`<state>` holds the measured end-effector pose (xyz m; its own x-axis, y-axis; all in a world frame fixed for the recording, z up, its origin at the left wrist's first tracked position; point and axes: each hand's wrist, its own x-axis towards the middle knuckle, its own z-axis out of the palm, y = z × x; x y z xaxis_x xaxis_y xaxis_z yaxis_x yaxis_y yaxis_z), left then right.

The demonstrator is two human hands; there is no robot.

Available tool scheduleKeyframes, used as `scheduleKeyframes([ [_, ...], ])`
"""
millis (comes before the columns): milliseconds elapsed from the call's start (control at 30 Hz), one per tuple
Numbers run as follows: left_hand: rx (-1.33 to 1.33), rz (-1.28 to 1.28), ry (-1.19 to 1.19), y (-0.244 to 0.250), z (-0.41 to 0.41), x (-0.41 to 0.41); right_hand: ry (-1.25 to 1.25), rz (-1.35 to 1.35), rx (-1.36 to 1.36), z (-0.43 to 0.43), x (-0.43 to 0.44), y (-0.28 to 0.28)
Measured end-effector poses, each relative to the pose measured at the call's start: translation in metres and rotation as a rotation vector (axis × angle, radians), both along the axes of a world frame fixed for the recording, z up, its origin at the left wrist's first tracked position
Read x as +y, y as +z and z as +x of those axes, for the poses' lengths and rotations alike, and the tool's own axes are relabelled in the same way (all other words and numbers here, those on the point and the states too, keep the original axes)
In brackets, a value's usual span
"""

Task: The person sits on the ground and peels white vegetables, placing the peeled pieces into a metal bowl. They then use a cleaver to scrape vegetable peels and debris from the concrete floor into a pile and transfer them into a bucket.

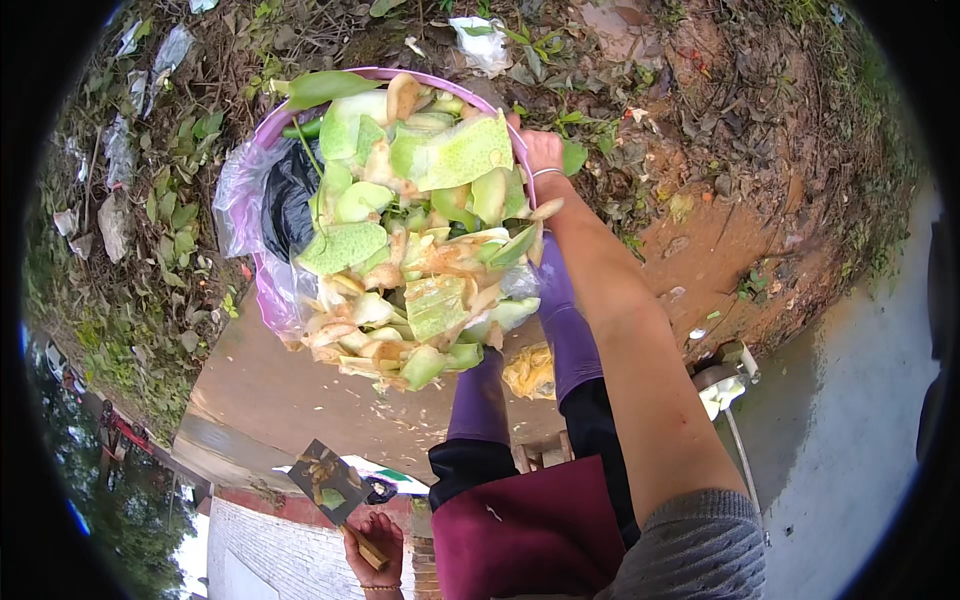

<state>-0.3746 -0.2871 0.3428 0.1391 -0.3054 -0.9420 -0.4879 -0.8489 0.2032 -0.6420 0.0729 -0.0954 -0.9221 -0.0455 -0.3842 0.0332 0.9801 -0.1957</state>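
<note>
My right hand (544, 152) grips the rim of a pink plastic basin (459, 84), which is tilted and heaped with green peels, pale rind and vegetable scraps (439, 300). A black plastic bag (289, 199) and clear plastic film (244, 191) show at the basin's left side. At the lower left, my left hand (379, 547) holds the wooden handle of a cleaver (330, 484). Its dark, broad blade has brownish scraps and a green piece stuck on it. The far fingers of my right hand are partly hidden by the rim.
Littered soil with leaves (697, 135) and a white plastic scrap (482, 45) lies beyond the basin. My purple boots (566, 330) stand on brown ground beside a yellow plastic bag (530, 371). A container with pale pieces (721, 394) and a pole are at the right.
</note>
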Motion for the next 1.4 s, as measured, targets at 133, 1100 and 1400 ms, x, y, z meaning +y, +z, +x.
scheduleKeyframes([
  [133,0.006,-0.013,-0.087,-0.002,-0.029,0.021,0.019,-0.002,-0.033,0.021,0.003,0.0],
  [1100,0.065,0.09,-0.102,0.0,-0.002,0.007,-1.329,-1.405,0.179,0.033,0.03,0.232],
  [1400,0.12,0.078,-0.108,0.009,0.005,0.008,-1.196,-1.22,-0.113,0.036,0.016,0.212],
])
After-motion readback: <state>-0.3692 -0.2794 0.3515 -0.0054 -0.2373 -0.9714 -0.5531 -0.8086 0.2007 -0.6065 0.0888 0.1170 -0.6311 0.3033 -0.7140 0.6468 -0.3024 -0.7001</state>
